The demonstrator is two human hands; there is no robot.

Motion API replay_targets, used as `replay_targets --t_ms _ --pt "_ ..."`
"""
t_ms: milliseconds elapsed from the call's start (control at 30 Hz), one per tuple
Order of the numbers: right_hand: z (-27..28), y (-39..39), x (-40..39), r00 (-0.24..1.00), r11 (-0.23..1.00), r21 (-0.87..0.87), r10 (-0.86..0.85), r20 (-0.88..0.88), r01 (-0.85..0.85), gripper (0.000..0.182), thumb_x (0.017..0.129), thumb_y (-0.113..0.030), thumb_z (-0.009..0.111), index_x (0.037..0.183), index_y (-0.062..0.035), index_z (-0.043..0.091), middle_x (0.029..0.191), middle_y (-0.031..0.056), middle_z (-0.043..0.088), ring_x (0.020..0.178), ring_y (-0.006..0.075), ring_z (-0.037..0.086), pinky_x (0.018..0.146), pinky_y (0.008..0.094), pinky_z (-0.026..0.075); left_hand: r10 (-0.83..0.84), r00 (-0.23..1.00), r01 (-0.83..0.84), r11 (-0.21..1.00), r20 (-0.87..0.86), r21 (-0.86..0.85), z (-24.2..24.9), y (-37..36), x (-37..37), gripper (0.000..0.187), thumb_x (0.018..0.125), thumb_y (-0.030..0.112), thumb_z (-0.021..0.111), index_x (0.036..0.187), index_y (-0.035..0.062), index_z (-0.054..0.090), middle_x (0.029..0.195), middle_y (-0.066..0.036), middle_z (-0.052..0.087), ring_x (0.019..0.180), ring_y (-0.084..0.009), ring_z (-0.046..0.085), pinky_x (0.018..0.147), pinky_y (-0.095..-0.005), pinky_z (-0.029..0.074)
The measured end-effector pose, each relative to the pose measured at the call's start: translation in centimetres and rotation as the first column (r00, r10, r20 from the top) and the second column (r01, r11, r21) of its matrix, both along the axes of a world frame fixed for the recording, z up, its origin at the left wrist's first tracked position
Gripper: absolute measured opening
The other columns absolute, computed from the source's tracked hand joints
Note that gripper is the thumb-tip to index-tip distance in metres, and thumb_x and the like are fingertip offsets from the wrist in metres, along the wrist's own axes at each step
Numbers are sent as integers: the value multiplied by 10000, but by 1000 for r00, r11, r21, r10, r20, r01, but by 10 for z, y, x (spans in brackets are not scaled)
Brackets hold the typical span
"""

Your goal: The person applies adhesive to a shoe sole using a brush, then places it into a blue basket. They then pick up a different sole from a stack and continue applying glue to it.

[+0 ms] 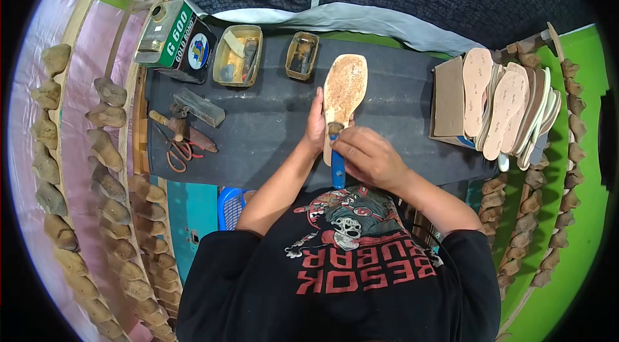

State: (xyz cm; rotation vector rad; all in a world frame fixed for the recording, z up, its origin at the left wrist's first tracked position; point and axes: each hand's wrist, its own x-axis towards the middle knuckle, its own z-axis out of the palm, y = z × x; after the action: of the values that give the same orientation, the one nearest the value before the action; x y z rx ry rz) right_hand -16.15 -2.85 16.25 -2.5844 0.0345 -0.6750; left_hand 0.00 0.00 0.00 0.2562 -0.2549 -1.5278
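A pale shoe insole (346,84) with a brownish, wet-looking coating on its wide end is held upright in front of my chest. My left hand (314,124) is closed around its left edge and back, with the far fingers hidden behind it. In my right hand (374,156), a blue-handled brush (338,171) is gripped near its head. The brush's dark bristle end touches or lies just over the narrower middle of the insole. The insole's lower end is partly covered by the brush and my right hand.
At left on the dark table (258,142) lie a hammer (177,127), scissors (175,156) and a grey block (201,108). A glue can (184,42) and two tubs (219,65) stand behind. Insoles (506,113) fill a cardboard box (448,100) at right. Racks of shoe lasts (106,116) flank both sides.
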Motion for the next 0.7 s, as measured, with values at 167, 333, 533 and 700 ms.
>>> replay_targets --t_ms 167,333,533,700 --pt "0 -16 -1 1000 1000 14 13 14 -13 473 732 -23 770 1184 25 641 1077 144 670 976 333 679 883 435 564 53 993 -72 978 101 196 32 3 -7 734 1063 644 332 1445 51 536 1251 -132 688 1028 -227 692 899 -361 568" --pt "3 -31 9 986 991 26 -131 104 129 423 761 36 813 1151 12 651 1055 170 707 949 350 717 849 438 588 -24 998 25 1000 -61 18 35 6 -12 721 1077 609 331 1521 54 452 1444 -148 575 1288 -259 588 1113 -419 465" --pt "-2 -8 1 1000 999 37 -8 7 7 427 764 20 817 1158 11 650 1073 166 702 967 345 717 879 439 588 14 999 -20 992 52 125 28 8 -7 705 1049 659 357 1376 70 568 1058 -100 692 852 -190 652 782 -339 569" --pt "-7 -11 3 996 995 72 -69 55 65 427 757 6 763 1164 23 636 1062 159 682 952 344 699 863 431 573 -18 999 21 997 -46 74 20 5 -4 707 1060 641 342 1418 67 547 1172 -121 684 1000 -222 671 913 -377 560"
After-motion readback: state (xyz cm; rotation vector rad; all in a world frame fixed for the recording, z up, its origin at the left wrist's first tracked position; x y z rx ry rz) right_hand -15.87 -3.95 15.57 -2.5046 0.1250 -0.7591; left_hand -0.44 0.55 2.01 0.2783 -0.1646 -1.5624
